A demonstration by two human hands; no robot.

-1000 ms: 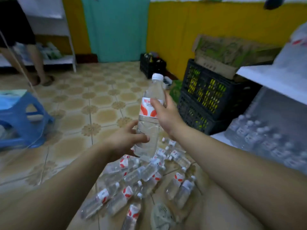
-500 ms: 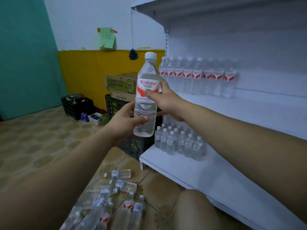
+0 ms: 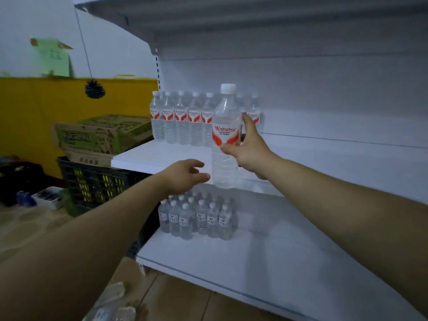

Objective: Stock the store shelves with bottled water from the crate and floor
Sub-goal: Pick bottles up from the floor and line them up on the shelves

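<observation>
My right hand (image 3: 249, 149) grips a clear water bottle (image 3: 225, 137) with a red-and-white label and white cap, holding it upright in front of the middle shelf (image 3: 324, 158). My left hand (image 3: 187, 174) hovers just left of the bottle's base, fingers relaxed and holding nothing. A row of matching bottles (image 3: 185, 121) stands at the back of the middle shelf, behind the held one. Several smaller bottles (image 3: 196, 218) stand grouped on the bottom shelf (image 3: 266, 262). Loose bottles (image 3: 111, 304) lie on the floor at the lower left, partly cut off.
A black crate (image 3: 92, 181) stands left of the shelving with cardboard boxes (image 3: 99, 135) stacked on top. A top shelf (image 3: 254, 19) overhangs. A yellow wall (image 3: 34, 117) is behind, with a dark ball (image 3: 95, 89) hanging on a string.
My view swung from the floor pile up to the shelves. My left hand let go of the bottle; my right hand carried it toward the middle shelf.
</observation>
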